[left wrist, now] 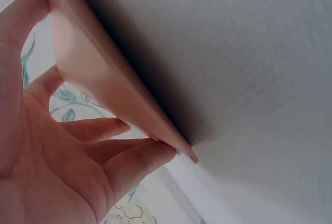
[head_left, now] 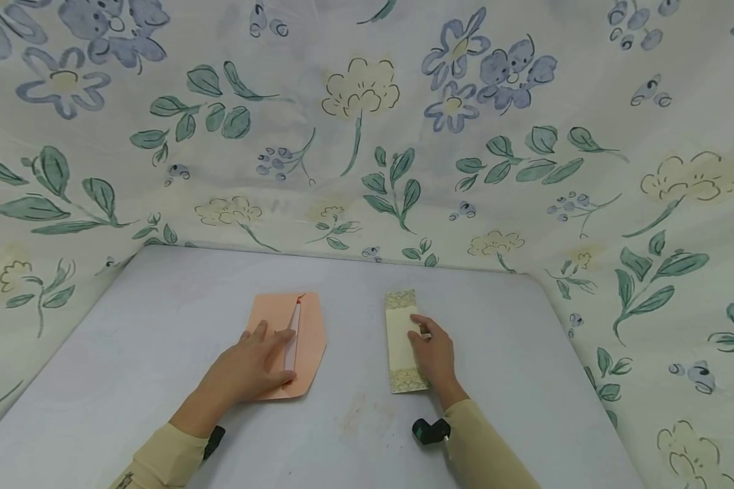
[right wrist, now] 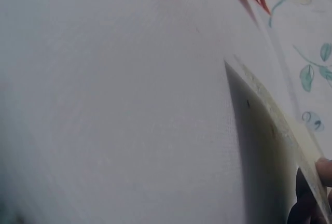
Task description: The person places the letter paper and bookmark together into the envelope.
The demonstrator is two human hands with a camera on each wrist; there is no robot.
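Note:
A peach paper envelope [head_left: 313,339] lies left of the middle of the table, with an opening along its face where a pale strip shows. My left hand [head_left: 247,367] rests on it, fingers spread, thumb and forefinger beside the opening. The left wrist view shows fingertips touching the envelope's face [left wrist: 98,73]. To the right is a narrow cream card [head_left: 399,343] with patterned bands at both ends. My right hand [head_left: 434,350] pinches its right edge. In the right wrist view this card [right wrist: 270,130] is tilted off the table, fingers partly cut off by the frame.
A white table [head_left: 355,448] carries both paper pieces, with faint brownish marks near its front. Floral cloth [head_left: 318,136] hangs behind and along the sides. Dark wrist devices sit at both sleeves, the right one [head_left: 431,431] plainly visible.

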